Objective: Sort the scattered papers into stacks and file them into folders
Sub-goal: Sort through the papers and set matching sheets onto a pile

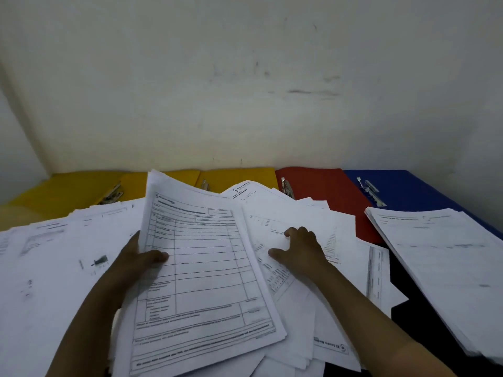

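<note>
Bundle of printed forms (201,268) with ruled table boxes, lifted and tilted above the scattered papers (54,268), gripped at its left edge by the left hand (136,265). Loose white sheets spread in an overlapping heap across the table, with a squared-up stack (446,265) at the right, partly on the blue folder (408,186). Along the wall, open and flat: yellow folders (81,186), red folder (321,186), blue folder, each with a metal fastener.

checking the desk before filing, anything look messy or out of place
Yes: loose papers lie fanned at mixed angles, spilling over the red folder and yellow folders. Only the stack by the blue folder looks squared.
</note>
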